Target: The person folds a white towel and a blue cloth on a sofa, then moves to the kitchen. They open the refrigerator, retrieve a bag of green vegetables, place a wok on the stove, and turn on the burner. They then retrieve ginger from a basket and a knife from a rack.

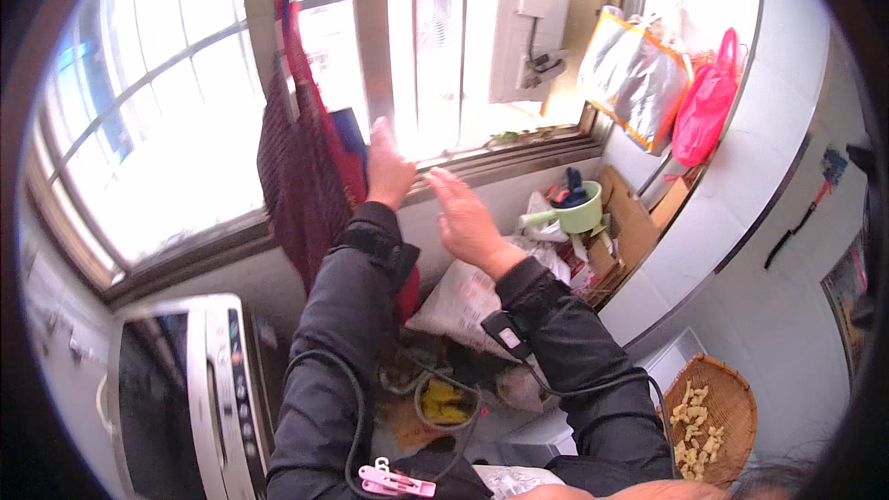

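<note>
My left hand (pixel 390 170) is raised at the sliding window, over the foot of its upright frame bar (pixel 374 35). Its fingertips blur into the bright light, and I cannot tell whether they grip the bar. Beside it my right hand (pixel 469 219) is held out flat above the sill, with nothing in it. Its fingertips are near the window track (pixel 486 165); contact is unclear. Just left of my left hand hangs a dark red apron-like cloth (pixel 298 173), partly behind my left sleeve. A white woven sack (pixel 455 298) lies below my right hand.
A washing machine (pixel 208 389) stands at left. A pale green dipper (pixel 582 212) holding dark items sits on clutter by flattened cardboard (pixel 628 215). A foil bag (pixel 635 76) and a pink bag (pixel 705 111) hang at right, above a bamboo tray (pixel 740 403) of ginger-like roots (pixel 694 430).
</note>
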`<state>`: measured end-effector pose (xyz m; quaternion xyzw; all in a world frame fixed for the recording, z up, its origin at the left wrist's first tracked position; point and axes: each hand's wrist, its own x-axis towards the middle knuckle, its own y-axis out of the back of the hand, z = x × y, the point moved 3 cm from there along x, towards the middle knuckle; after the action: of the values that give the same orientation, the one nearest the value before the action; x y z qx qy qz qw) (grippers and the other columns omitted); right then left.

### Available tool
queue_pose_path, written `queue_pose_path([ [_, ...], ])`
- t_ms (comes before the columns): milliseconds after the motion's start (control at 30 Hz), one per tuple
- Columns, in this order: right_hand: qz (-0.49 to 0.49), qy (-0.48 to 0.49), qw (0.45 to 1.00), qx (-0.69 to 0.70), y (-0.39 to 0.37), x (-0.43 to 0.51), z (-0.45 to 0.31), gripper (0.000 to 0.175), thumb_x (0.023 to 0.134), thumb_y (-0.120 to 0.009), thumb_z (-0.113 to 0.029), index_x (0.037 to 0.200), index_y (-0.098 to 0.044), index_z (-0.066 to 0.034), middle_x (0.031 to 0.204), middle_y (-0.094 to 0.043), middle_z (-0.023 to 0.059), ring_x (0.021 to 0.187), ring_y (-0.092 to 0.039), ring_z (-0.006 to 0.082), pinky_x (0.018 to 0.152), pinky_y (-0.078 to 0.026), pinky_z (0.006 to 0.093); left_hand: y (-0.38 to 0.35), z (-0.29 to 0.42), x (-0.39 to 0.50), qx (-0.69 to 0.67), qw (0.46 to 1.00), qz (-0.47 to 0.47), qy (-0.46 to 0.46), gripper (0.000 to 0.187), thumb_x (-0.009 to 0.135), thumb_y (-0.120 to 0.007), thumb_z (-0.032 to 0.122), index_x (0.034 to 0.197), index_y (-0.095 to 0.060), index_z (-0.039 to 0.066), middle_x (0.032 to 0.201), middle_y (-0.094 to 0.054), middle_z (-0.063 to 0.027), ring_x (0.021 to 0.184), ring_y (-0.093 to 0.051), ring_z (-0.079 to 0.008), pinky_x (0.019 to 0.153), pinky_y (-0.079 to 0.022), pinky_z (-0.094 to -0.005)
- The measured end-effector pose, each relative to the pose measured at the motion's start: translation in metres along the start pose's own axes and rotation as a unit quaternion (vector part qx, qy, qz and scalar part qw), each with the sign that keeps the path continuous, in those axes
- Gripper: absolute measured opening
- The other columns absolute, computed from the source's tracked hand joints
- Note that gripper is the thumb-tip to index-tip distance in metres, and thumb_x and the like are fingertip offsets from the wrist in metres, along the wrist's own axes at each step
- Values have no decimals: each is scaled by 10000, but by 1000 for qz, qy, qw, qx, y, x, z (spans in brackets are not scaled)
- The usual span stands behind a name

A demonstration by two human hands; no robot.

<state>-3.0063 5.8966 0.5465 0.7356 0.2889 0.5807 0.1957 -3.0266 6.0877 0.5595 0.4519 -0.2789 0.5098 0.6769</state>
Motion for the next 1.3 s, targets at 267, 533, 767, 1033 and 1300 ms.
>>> queue_pose_path([
  [267,-12,-34,999,-4,-51,50,63,592,768,-508,36,1355,-436,-1,1373,-457,226,1272,-441,392,1087,-357,432,-49,-71,51,79,996,43,28,673,737,-569,-9,1346,-318,-150,1219,-411,-277,1139,-399,-411,1022,-318,-462],
  [533,11,-90,996,-5,-61,47,103,549,782,-496,43,1329,-462,22,1363,-467,226,1281,-440,375,1094,-352,422,-86,-46,52,-35,999,21,14,679,737,-523,-16,1379,-327,-119,1284,-358,-301,1216,-357,-432,1084,-265,-486],
  [767,36,-120,991,-56,-46,24,110,479,792,-483,39,1270,-509,13,1340,-499,215,1243,-486,364,1058,-395,416,-115,-21,59,-64,981,-175,-55,680,749,-486,-34,1412,-337,-57,1476,-313,-251,1414,-243,-391,1147,-231,-457],
  [1033,27,-131,987,-85,-21,18,104,475,764,-533,41,1237,-539,5,1333,-499,199,1227,-484,367,1056,-394,413,-106,-29,43,190,957,-165,-144,601,733,-569,50,1324,-496,-28,1517,-324,-129,1459,-210,-260,1152,-134,-515],
  [1300,28,-148,982,-118,-5,-13,97,374,764,-527,15,1128,-615,14,1285,-531,168,1172,-510,349,1005,-438,406,-142,-40,20,174,943,-226,-173,676,751,-510,29,1412,-390,-52,1580,-223,-122,1485,-137,-246,1186,-75,-452],
])
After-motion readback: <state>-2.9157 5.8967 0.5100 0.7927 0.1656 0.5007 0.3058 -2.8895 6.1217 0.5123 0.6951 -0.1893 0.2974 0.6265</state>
